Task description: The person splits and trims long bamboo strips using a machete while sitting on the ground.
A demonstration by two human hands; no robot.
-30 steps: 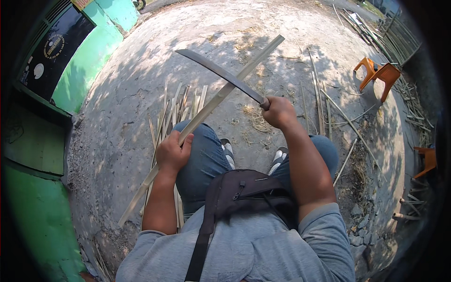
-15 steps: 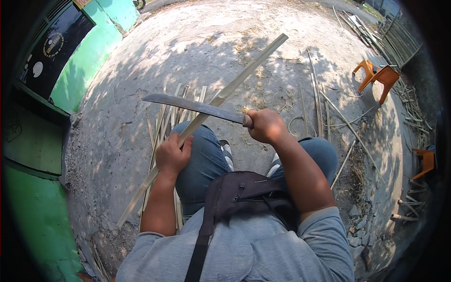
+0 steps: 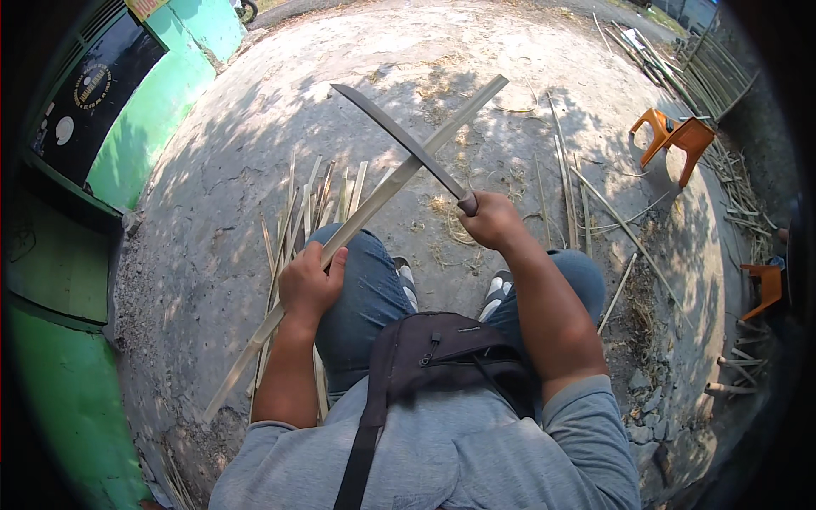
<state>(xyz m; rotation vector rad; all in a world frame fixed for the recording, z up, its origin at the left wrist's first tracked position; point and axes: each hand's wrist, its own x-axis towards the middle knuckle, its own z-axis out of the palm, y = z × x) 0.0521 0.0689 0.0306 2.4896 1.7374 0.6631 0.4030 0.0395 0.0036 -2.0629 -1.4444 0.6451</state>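
The fingers (image 3: 337, 265) of the left hand (image 3: 304, 285) are wrapping tightly around a long bamboo strip (image 3: 371, 209) left of the frame's centre, the thumb lying along its right side. The strip is running through that grip, its short end slanting out toward the lower left and its longer end reaching up toward the top centre. The fingers of the right hand (image 3: 497, 223), right of centre, are clenching the handle of a machete (image 3: 387, 125). Its blade is pointing to the upper left and crossing in front of the strip's upper half, well apart from the left fingers; whether the edge is touching the wood, I cannot tell.

Beneath the left hand, a bundle of thinner bamboo strips (image 3: 360, 183) is lying beside the jeans-covered left knee (image 3: 361, 263). A black bag (image 3: 433, 348) is resting against the grey shirt (image 3: 425, 450) at bottom centre. Farther out, loose bamboo pieces (image 3: 629, 228) are lying on the ground (image 3: 238, 187) at right, an orange plastic stool (image 3: 695, 136) is standing at upper right, and a green wall (image 3: 59, 399) is lining the left edge.
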